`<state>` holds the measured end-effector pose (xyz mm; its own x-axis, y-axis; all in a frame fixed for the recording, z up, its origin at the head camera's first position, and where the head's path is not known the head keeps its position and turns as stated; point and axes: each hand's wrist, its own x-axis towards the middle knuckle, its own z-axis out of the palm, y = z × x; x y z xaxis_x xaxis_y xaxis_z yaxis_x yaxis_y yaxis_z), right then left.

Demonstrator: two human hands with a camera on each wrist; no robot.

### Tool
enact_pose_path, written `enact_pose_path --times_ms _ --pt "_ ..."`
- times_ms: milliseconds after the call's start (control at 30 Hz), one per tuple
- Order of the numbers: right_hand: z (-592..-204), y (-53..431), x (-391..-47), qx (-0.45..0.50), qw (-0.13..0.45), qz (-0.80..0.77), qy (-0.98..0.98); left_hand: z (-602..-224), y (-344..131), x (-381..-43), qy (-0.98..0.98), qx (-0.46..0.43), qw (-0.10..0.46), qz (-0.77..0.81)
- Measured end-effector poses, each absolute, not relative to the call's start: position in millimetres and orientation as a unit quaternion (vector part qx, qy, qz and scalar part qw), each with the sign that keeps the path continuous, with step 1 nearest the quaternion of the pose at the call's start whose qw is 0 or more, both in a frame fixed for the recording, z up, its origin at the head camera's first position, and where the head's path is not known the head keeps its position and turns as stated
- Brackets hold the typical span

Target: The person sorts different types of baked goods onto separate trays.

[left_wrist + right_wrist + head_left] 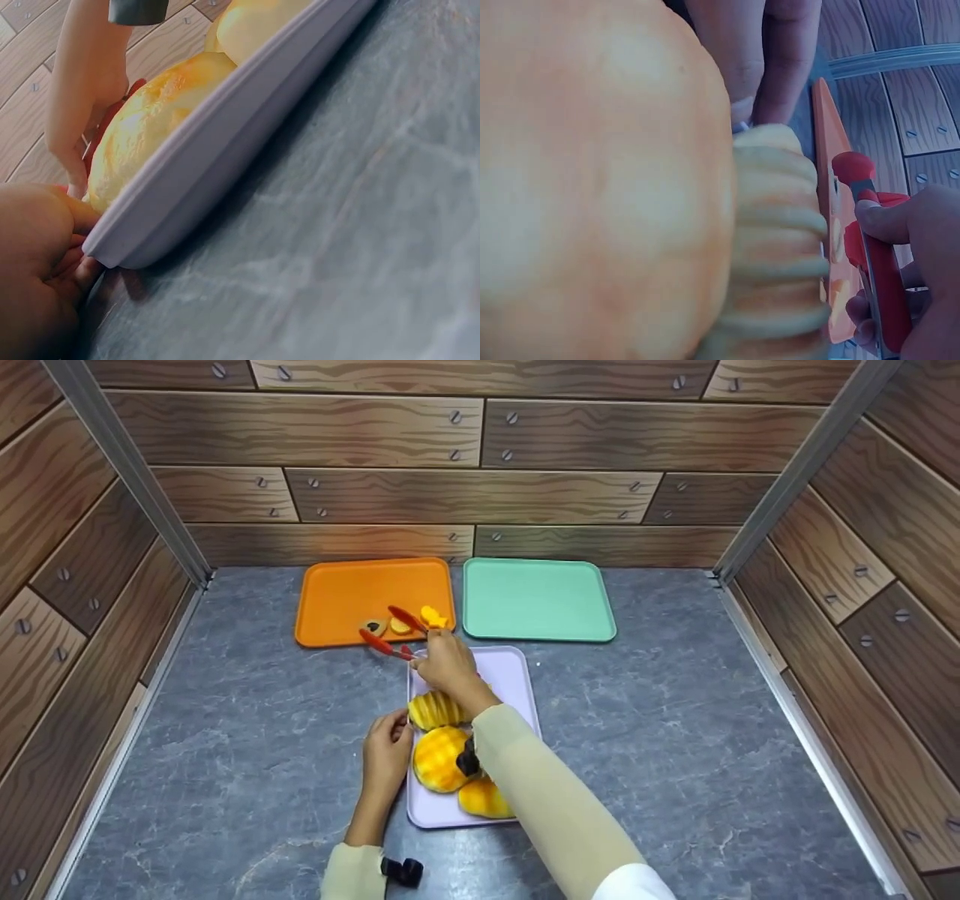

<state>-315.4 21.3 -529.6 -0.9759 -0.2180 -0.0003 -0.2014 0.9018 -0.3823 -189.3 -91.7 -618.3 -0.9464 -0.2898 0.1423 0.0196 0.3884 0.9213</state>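
Observation:
My right hand (448, 664) holds red-tipped tongs (885, 289) above the far end of a lavender tray (510, 675). The tongs' red tips are spread apart over the near right edge of an orange tray (337, 600), close to small pieces: a brown one with a dark heart (373, 627), a round yellow one (400, 625) and a yellow-orange one (433, 616). Nothing shows between the tips. My left hand (386, 746) pinches the lavender tray's left rim, thumb above and fingers below. On that tray lie a ridged bread (436, 710), a round bread (439, 757) and another bread (484, 799).
A mint green tray (538, 600) lies to the right of the orange one, at the back. Wood-patterned walls (390, 495) enclose the grey marbled table (285, 750) on the left, right and far sides. Black wrist cameras (403, 872) sit on both sleeves.

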Motion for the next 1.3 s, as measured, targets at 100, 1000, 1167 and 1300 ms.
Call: enact_pose_path --times_ms 100,1000,1167,1300 --pt "-524.1 29.2 -314.3 -0.107 0.019 -0.210 0.972 -618.2 -91.3 -189.3 -0.820 0.083 0.142 -0.548" --pt "-513.6 139.7 -261.5 -0.124 0.011 -0.235 0.964 -616.8 -93.0 -189.0 -0.829 0.099 0.127 -0.535" --pt "-518.6 152.5 -257.0 -0.124 0.024 -0.224 0.966 -617.0 -91.4 -189.0 -0.827 0.099 0.130 -0.538" --pt "-521.8 161.7 -255.0 -0.123 0.023 -0.217 0.968 -617.0 -90.0 -189.5 -0.826 0.099 0.133 -0.539"
